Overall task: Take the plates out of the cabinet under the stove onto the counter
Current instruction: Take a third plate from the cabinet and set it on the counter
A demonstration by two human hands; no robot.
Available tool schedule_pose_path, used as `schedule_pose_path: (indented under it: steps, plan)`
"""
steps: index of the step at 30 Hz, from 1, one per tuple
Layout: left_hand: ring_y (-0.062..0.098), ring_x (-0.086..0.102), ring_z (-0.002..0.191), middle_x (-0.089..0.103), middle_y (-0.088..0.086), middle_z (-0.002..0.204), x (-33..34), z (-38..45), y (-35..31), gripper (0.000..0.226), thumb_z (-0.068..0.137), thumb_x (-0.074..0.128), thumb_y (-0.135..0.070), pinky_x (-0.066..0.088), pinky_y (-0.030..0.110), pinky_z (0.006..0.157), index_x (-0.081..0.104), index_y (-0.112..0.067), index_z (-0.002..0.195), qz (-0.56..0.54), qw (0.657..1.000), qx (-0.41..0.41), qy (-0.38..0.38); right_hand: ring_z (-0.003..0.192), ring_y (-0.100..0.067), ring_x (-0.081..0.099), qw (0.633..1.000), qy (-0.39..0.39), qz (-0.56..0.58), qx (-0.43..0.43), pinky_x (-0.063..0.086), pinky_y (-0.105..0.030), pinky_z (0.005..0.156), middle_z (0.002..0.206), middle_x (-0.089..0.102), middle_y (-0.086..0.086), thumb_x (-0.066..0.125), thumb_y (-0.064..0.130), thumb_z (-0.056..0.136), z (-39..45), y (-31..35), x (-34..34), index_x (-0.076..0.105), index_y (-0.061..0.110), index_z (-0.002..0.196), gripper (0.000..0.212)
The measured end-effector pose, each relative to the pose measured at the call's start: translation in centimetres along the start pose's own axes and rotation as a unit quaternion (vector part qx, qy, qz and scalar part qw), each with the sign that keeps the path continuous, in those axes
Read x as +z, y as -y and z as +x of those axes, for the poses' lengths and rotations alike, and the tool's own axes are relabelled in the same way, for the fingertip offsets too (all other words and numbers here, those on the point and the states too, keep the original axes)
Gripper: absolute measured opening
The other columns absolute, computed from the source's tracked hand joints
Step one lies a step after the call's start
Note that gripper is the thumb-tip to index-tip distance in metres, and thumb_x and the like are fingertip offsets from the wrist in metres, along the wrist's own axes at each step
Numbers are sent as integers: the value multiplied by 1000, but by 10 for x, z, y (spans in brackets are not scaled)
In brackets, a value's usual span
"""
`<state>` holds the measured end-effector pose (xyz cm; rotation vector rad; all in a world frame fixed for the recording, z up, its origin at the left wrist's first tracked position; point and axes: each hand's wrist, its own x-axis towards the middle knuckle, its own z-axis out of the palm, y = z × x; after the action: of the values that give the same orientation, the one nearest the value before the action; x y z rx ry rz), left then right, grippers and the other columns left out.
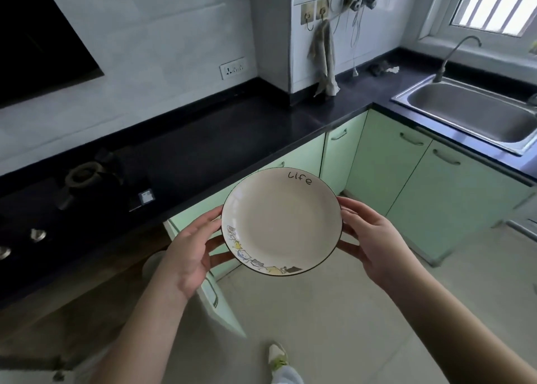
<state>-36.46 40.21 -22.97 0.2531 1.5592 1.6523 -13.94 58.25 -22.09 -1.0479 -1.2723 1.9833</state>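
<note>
Plate (281, 224) between both hands' grip

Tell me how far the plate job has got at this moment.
Done: the pale green cabinet door under the stove stands open. In hand: the left hand and right hand hold the round white plate with a dark rim by its edges, in the air in front of the black counter. Left: setting it down; no plate shows on the counter yet.

Both forearms bare to frame edge, no sleeves, no watch or rings seen. Left hand (190, 256) and right hand (374, 247): bare, nails short, no gloves. One foot at bottom: pale shoe (278, 357) w/ yellow-green laces, light trouser leg (286, 376) above it.
</note>
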Motion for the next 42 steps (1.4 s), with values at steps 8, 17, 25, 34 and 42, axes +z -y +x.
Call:
schedule_pose_path:
  steps: [8, 17, 25, 34, 42]
  plan:
    - [26, 68, 108, 73, -2, 116, 7, 73, -27, 25, 98, 56, -21, 59, 41, 72, 75, -32, 112, -4, 1000, 17, -6, 84, -12, 69, 1000, 5, -9, 5, 57, -28, 63, 98, 75, 1, 57, 14, 96, 83, 21, 23, 73, 23, 106, 21]
    - [22, 66, 109, 75, -4, 112, 25, 145, -52, 29, 100, 53, -14, 58, 43, 78, 72, -32, 113, 20, 1000, 6, -21, 84, -11, 70, 1000, 10, 1, 23, 58, -29, 64, 102, 75, 2, 57, 15, 96, 166, 33, 26, 74, 26, 103, 22]
    - [13, 71, 94, 76, -1, 104, 52, 212, -63, 32, 97, 56, -8, 59, 32, 64, 72, -33, 110, 20, 998, 6, -57, 88, -8, 71, 996, 77, -23, 35, 58, -28, 65, 104, 75, 5, 57, 18, 96, 264, 56, 24, 74, 32, 102, 23]
    - [17, 71, 96, 75, 3, 109, 57, 257, -76, 32, 95, 60, -12, 60, 36, 66, 68, -30, 120, -28, 992, 10, -124, 96, -7, 69, 983, 158, -72, 57, 55, -21, 62, 107, 74, 7, 53, 20, 99, 354, 81, 46, 72, 35, 106, 25]
    - [20, 71, 102, 74, 3, 114, 2, 267, -95, 34, 96, 57, -7, 60, 37, 67, 66, -27, 121, -82, 979, 33, -183, 79, -12, 70, 967, 218, -110, 70, 56, -24, 62, 99, 75, 1, 54, 17, 98, 394, 67, 127, 72, 30, 108, 24]
